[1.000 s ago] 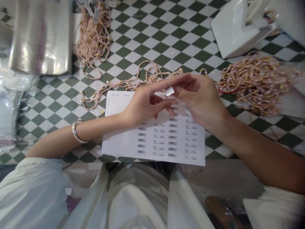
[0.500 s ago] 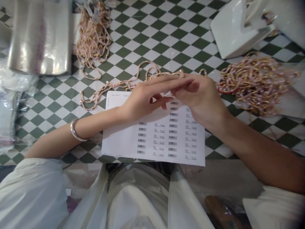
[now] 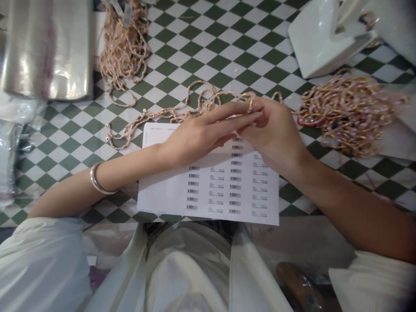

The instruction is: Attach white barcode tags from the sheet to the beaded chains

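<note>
My left hand (image 3: 198,134) and my right hand (image 3: 274,125) meet above a white sheet of barcode labels (image 3: 169,177). A pink and gold beaded strand (image 3: 204,93) runs from the table up to my fingertips, and a short loop of its beads shows between the hands. Fingers of my left hand reach into the curled right hand, both closed on the strand. The exact pinch is hidden, as is anything small held there. More of the beads trail on the table to the left, behind the sheet's upper edge.
A heap of similar beaded strands (image 3: 351,112) lies at right, and a tagged bunch (image 3: 123,47) at upper left. A white display stand (image 3: 325,43) stands at upper right. Clear plastic bags (image 3: 48,52) are stacked at left on the green-and-white checkered tablecloth (image 3: 214,52).
My left hand's fingers have shifted slightly, closing further against the right hand, and the bead loop between them shows more plainly. The view has moved slightly; the sheet stays in place.
</note>
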A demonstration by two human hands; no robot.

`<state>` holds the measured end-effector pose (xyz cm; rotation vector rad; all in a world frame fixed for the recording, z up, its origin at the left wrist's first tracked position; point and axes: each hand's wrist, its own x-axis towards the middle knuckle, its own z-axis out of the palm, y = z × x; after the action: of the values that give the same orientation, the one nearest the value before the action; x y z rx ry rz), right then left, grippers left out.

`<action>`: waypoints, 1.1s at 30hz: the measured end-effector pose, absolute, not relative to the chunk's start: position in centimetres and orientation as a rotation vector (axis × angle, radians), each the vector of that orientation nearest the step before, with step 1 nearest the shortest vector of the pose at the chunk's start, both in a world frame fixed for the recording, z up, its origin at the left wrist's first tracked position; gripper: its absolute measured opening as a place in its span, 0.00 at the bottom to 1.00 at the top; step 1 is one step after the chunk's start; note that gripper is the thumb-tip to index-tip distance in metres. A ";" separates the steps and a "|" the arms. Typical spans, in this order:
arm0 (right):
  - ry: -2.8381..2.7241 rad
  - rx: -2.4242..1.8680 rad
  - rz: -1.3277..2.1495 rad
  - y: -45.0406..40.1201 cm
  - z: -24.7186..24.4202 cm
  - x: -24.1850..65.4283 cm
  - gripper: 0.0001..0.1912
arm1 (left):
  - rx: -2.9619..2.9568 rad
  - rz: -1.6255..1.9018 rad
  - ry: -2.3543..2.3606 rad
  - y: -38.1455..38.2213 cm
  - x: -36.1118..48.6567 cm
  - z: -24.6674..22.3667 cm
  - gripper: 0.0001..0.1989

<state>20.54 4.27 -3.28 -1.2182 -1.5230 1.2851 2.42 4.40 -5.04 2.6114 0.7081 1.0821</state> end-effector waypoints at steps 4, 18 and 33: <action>-1.506 -1.189 1.327 4.3 -3.2 20.6 0.12 | 2.410 1.054 0.732 4.0 2.8 -4.3 0.18; -1.475 -1.134 1.409 4.3 -2.4 20.6 0.10 | 1.935 0.953 0.722 3.4 3.5 -3.1 0.17; -1.409 -1.113 1.489 4.4 -2.6 21.0 0.13 | 1.874 0.944 0.744 3.5 3.5 -3.2 0.20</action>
<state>21.04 4.40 -2.62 -1.1128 -1.4087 1.4889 3.50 3.52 -3.19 1.8739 0.7440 0.9436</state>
